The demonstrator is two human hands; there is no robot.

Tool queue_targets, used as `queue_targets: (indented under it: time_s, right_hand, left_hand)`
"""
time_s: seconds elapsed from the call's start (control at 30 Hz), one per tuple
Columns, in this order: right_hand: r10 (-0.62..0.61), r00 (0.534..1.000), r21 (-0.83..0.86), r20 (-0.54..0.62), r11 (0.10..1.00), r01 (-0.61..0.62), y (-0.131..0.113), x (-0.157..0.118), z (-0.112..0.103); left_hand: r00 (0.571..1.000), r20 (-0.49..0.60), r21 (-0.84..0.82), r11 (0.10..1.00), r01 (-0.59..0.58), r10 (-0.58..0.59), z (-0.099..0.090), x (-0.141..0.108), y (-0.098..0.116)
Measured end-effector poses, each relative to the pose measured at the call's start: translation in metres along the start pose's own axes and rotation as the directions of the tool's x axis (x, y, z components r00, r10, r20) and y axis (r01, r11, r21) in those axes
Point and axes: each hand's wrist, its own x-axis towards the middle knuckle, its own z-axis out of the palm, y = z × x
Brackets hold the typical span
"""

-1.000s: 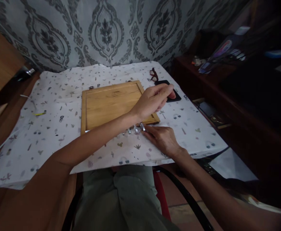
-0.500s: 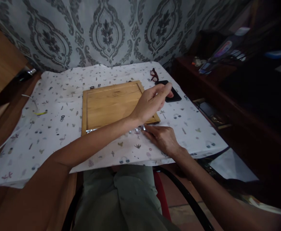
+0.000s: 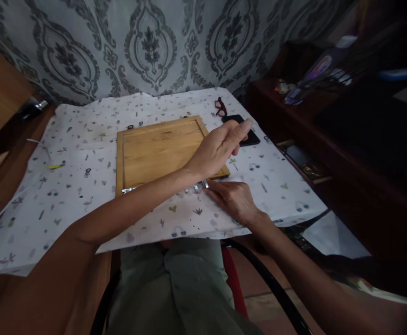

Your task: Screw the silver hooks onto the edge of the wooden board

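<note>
A wooden panel [image 3: 157, 149] with a raised frame, like a small cabinet door, lies flat on the cloth-covered table. Across its right part reaches my left hand [image 3: 219, 146], closed, with the thumb stretched over curled fingers. Whatever those fingers hold, if anything, is hidden from above. At the panel's front edge, my right hand [image 3: 234, 199] has its fingertips closed on a shiny metal hinge [image 3: 196, 187]. Part of the hinge is covered by my left forearm. Another bit of bright metal [image 3: 128, 190] shows at the panel's front left corner.
Beyond my left hand lie a dark phone-like slab [image 3: 254, 138] and red-framed glasses [image 3: 220, 107]. A yellow-tipped item [image 3: 55, 166] rests on the left of the patterned tablecloth [image 3: 74, 186]. To the right, a dark cabinet [image 3: 280, 109] bears a bottle [image 3: 315, 70]; below is an open drawer [image 3: 306, 165].
The view has shifted slightly. My left hand has turned a little at the wrist, its thumb now pointing farther right. My right hand keeps its place at the hinge.
</note>
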Motion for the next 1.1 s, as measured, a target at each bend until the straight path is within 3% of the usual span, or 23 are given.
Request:
queue_targets:
  time_s: [0.27,0.37,0.63,0.87,1.1]
  right_hand:
    - [0.005,1.000,-0.007,0.000,1.000,-0.005,-0.001,0.001,0.000]
    - [0.006,1.000,-0.025,0.012,1.000,-0.006,-0.002,0.002,-0.001]
    - [-0.003,1.000,-0.027,0.023,1.000,0.004,-0.001,0.002,-0.003]
    - [0.009,0.998,-0.033,0.064,0.999,-0.007,-0.001,0.001,-0.004]
    - [0.016,0.999,-0.024,0.048,1.000,-0.015,-0.001,0.002,-0.003]
  left_hand:
    - [0.997,-0.030,-0.220,0.973,0.067,-0.076,0.003,0.000,0.002]
    - [0.995,-0.027,-0.226,0.970,0.091,-0.099,0.004,0.002,0.002]
    - [0.984,0.136,-0.169,0.976,0.140,-0.117,-0.003,0.008,0.004]
    - [0.998,-0.044,-0.071,0.996,-0.045,0.042,-0.005,0.001,-0.005]
    - [0.996,-0.066,-0.208,0.977,0.045,-0.060,0.000,-0.001,-0.003]
